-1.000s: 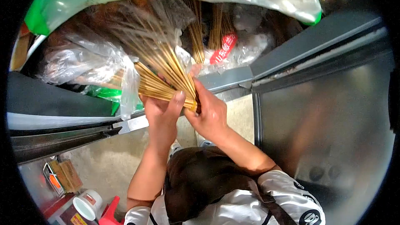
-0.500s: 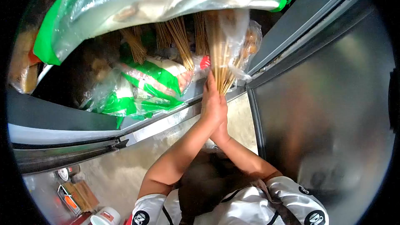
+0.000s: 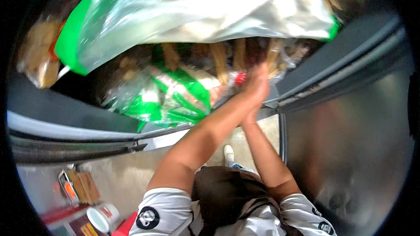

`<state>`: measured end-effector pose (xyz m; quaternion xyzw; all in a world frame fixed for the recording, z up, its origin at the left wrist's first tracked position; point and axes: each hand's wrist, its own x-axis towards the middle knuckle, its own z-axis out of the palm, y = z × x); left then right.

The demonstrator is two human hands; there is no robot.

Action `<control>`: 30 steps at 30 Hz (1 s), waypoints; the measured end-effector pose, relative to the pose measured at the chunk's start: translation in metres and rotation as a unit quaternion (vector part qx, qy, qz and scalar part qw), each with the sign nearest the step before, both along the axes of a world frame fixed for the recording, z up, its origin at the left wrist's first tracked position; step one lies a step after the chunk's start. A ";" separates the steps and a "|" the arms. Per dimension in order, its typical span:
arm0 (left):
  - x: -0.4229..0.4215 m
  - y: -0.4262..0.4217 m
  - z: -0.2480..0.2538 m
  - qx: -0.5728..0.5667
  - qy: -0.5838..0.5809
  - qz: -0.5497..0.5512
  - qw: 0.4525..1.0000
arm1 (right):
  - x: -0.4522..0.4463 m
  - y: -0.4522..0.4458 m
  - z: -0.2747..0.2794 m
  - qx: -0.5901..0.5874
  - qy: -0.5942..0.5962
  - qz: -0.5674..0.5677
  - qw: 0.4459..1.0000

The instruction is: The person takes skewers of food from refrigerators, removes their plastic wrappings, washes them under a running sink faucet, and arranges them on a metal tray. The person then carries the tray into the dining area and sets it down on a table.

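Observation:
My left hand (image 3: 257,84) reaches into the cabinet opening, fingers stretched out together and blurred. Its fingertips are beside a bundle of wooden skewers (image 3: 274,56), whose upper part is hidden under a large clear bag with green edges (image 3: 188,13). Below and behind it, my right hand (image 3: 251,114) lies close to the left wrist; its fingers are hidden. More skewer bundles (image 3: 219,63) stick out downward under the large bag. Left of my hands, a green-and-clear bag (image 3: 179,89) with pinkish contents lies at the front edge. A small red patch (image 3: 240,78) shows near the fingers.
Dark cabinet edges run along the front left (image 3: 74,111) and right (image 3: 341,57). An open door panel (image 3: 345,148) stands at the right. Down on the floor at lower left are a white bucket (image 3: 103,217) and a cardboard box (image 3: 87,187). My shoe (image 3: 228,153) shows below.
Both hands have moved farther into the cabinet and to the right in view. The plastic-wrapped skewer bundle by them now shows less, mostly under the large bag. The whole view has shifted.

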<state>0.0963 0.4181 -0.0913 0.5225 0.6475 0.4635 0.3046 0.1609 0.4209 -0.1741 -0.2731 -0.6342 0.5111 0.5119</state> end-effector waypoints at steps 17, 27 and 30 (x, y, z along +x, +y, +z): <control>0.030 0.040 0.026 -0.062 0.114 0.005 0.992 | 0.031 0.030 -0.016 -0.069 0.059 0.071 0.993; -0.012 -0.011 0.023 0.017 0.080 -0.015 0.997 | -0.019 0.035 0.018 -0.029 -0.098 -0.013 0.995; 0.001 -0.035 0.007 0.186 0.087 0.123 0.971 | -0.024 0.031 0.021 -0.021 -0.127 -0.042 0.991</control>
